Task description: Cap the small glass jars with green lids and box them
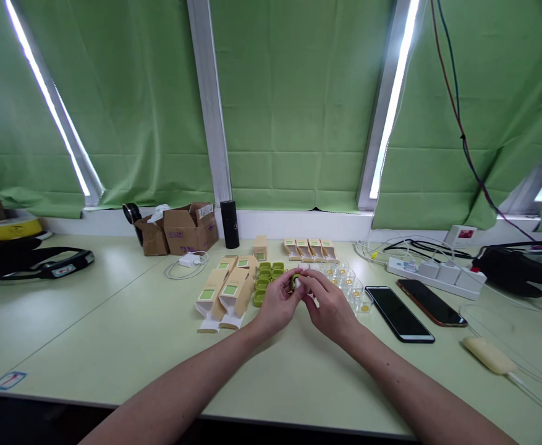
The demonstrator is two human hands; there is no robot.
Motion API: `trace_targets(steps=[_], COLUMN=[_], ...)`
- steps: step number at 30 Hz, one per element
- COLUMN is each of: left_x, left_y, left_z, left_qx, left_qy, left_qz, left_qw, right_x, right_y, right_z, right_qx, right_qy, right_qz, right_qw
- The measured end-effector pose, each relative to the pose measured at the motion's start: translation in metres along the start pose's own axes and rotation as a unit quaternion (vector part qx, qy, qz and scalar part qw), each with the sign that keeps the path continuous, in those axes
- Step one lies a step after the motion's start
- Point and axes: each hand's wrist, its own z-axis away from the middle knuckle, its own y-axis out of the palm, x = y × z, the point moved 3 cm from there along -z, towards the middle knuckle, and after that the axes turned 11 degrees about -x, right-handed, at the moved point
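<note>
My left hand is closed around a small olive-green cap with a whitish part at its near side. The fingertips of my right hand pinch at the same piece, and they partly hide it. Just left of the hands stand rows of green square caps. On the right are rows of small clear cups with yellow spots in them, partly covered by my right hand. Beige cartons with green labels lie open at the left, their white flaps toward me.
More small open cartons line up behind the hands, and one carton stands upright. Two phones lie to the right, near a power strip with cables. A black cylinder and brown boxes stand at the back.
</note>
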Motion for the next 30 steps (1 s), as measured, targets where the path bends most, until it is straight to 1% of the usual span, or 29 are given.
trace_targets(steps=[4, 7, 10, 13, 14, 16, 19, 22, 25, 27, 28, 30], left_x=[0.003, 0.004, 0.002, 0.002, 0.002, 0.003, 0.003, 0.000, -0.007, -0.010, -0.011, -0.011], left_y=[-0.002, -0.004, -0.005, -0.009, -0.011, -0.017, -0.025, -0.029, -0.027, -0.025, -0.023, -0.022], left_z=[-0.002, -0.002, -0.002, -0.002, -0.003, -0.005, -0.009, -0.010, -0.007, -0.005, -0.005, -0.004], left_qx=[-0.006, -0.008, -0.006, -0.014, -0.026, -0.054, -0.082, -0.066, -0.031, -0.017, -0.013, -0.007], left_qy=[-0.010, -0.019, -0.038, -0.062, -0.062, -0.043, 0.021, 0.121, 0.233, 0.286, 0.304, 0.325], left_qz=[0.008, 0.000, 0.016, 0.022, 0.008, -0.037, -0.113, -0.194, -0.264, -0.295, -0.306, -0.320], left_qw=[1.000, 1.000, 0.999, 0.998, 0.998, 0.997, 0.990, 0.971, 0.936, 0.912, 0.902, 0.890], right_x=[-0.002, -0.004, -0.007, -0.013, -0.016, -0.021, -0.029, -0.033, -0.033, -0.030, -0.028, -0.024], right_y=[0.000, 0.000, 0.000, 0.002, 0.003, 0.006, 0.011, 0.013, 0.013, 0.014, 0.014, 0.015], right_z=[0.001, 0.002, 0.003, 0.003, 0.003, 0.002, 0.002, 0.002, 0.002, 0.001, 0.000, -0.001], right_qx=[0.015, 0.016, 0.001, -0.013, -0.020, -0.034, -0.041, -0.036, -0.029, -0.017, -0.011, 0.000], right_qy=[0.015, 0.051, 0.107, 0.198, 0.233, 0.305, 0.406, 0.494, 0.546, 0.559, 0.561, 0.562], right_qz=[-0.030, -0.050, -0.074, -0.121, -0.151, -0.229, -0.336, -0.390, -0.432, -0.456, -0.464, -0.469], right_qw=[0.999, 0.997, 0.992, 0.973, 0.960, 0.924, 0.849, 0.777, 0.718, 0.692, 0.686, 0.681])
